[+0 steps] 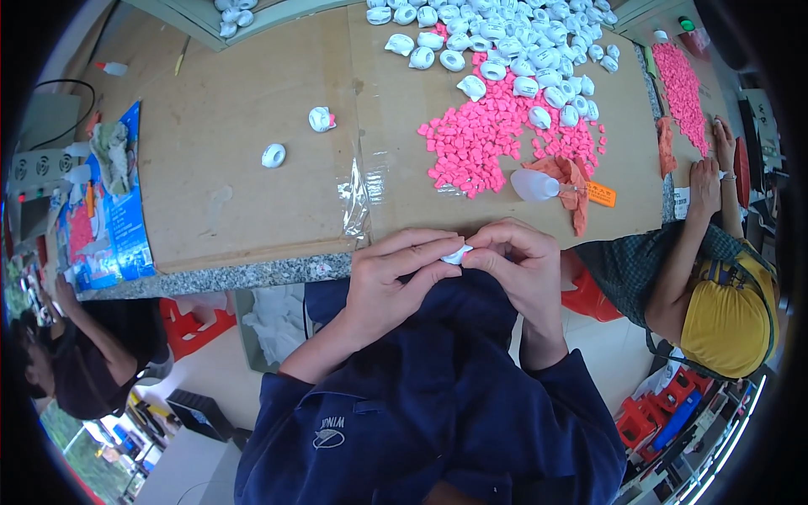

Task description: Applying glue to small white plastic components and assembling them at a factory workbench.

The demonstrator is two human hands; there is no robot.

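Observation:
Just above my lap, at the table's near edge, both hands pinch a small white plastic part (457,254). My left hand (394,273) grips it between thumb and fingers, closed. From the other side the thumb and forefinger of my right hand (520,259) press on its end. My fingers cover much of the part. Farther left on the cardboard lie two loose white parts, one with a bit of pink at its side (320,119) and one ring-shaped part with a dark oval opening (273,156). Ahead and to the right spreads a heap of small pink pieces (475,143).
A large pile of white parts (513,38) covers the far side. Near the pink heap lie a translucent squeeze bottle (534,185), an orange cloth (571,181) and an orange tag (601,194). Co-workers sit at the right (728,320) and left (93,362).

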